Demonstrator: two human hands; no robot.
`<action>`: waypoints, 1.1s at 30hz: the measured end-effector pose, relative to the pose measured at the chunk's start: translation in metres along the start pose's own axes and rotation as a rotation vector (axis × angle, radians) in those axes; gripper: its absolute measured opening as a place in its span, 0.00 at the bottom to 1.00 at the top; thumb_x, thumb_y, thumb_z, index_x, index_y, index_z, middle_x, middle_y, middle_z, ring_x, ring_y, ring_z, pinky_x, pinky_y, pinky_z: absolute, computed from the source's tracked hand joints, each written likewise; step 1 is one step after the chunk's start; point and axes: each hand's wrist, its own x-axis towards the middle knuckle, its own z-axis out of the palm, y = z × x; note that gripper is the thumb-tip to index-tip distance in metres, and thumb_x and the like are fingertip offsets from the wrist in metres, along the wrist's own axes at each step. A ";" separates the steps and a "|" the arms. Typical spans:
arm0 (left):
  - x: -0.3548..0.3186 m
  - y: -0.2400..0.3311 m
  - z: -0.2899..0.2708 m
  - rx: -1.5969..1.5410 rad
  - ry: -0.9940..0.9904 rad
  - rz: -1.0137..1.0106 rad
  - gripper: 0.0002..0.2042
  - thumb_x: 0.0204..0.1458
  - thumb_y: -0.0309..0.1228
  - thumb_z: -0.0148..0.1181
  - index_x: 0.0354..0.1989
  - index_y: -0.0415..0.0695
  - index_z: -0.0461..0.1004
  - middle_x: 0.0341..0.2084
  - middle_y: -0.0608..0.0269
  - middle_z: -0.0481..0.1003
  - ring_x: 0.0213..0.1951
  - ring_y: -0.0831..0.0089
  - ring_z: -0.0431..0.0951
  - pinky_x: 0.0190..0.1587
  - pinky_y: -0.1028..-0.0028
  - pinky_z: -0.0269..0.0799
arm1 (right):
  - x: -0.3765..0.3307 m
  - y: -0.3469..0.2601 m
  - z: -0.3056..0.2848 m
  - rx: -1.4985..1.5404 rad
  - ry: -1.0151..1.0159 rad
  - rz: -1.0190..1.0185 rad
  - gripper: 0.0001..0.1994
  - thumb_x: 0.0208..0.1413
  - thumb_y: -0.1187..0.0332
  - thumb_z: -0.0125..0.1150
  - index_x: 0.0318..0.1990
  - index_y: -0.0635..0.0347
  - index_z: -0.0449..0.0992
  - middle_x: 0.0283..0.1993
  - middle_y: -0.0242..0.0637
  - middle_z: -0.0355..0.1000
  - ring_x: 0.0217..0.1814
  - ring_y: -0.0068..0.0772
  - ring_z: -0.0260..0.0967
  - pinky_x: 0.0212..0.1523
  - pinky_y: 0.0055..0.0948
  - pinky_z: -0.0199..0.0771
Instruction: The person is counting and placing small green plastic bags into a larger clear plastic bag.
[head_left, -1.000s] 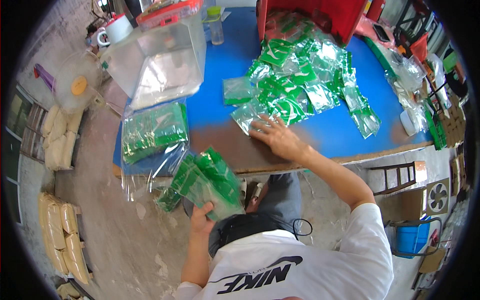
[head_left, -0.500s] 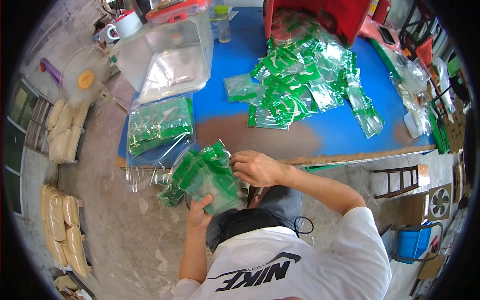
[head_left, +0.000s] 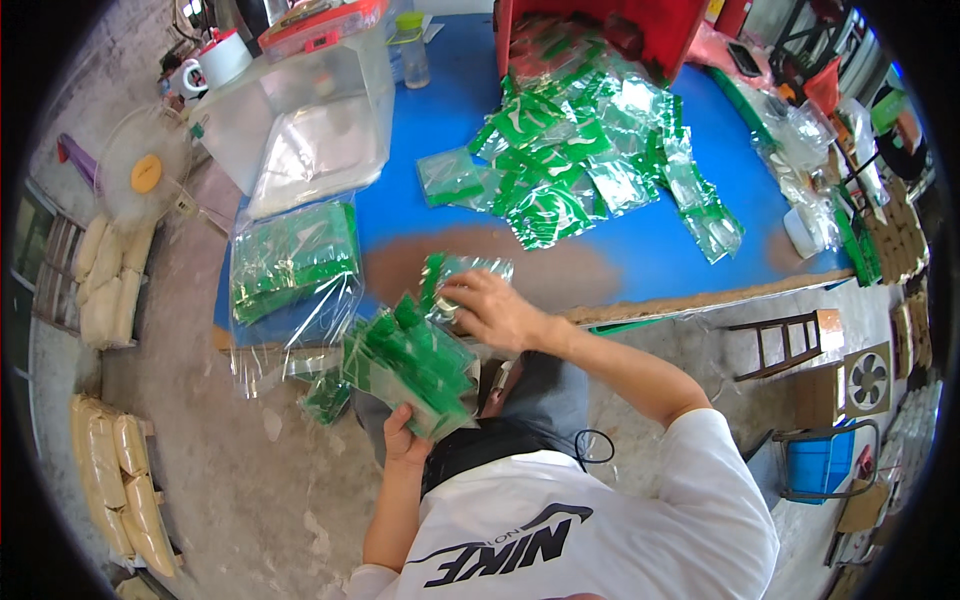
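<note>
From my far place I see the left hand (head_left: 402,437) grasping a fan of green packets (head_left: 410,365), its thumb pressed on the lower end; the fingers behind are hidden from me. This fan is in front of the near edge of the table (head_left: 680,275), left of that edge's middle, with no table top under its lower part. The right hand (head_left: 492,308) grasps a single packet (head_left: 475,266) at the same edge, just beside the fan, the fingers bent over it. A loose pile (head_left: 560,140) lies toward the far edge, before the red bin (head_left: 660,40), and a filled clear bag (head_left: 295,260) lies at the near left corner, partly hanging over. I judge the main risk is slipping: the film looks smooth, and one thumb holds many layers at one end, so outer packets could slide to the floor. If the left forearm swings wide, it could also catch the overhanging bag.
</note>
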 end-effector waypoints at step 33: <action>0.002 -0.010 0.023 -0.128 -0.160 -0.174 0.38 0.48 0.36 0.71 0.67 0.38 0.61 0.61 0.48 0.70 0.62 0.50 0.70 0.68 0.47 0.61 | -0.019 -0.050 -0.036 0.772 -0.121 0.442 0.15 0.62 0.68 0.65 0.51 0.69 0.78 0.43 0.31 0.79 0.43 0.17 0.71 0.42 0.25 0.75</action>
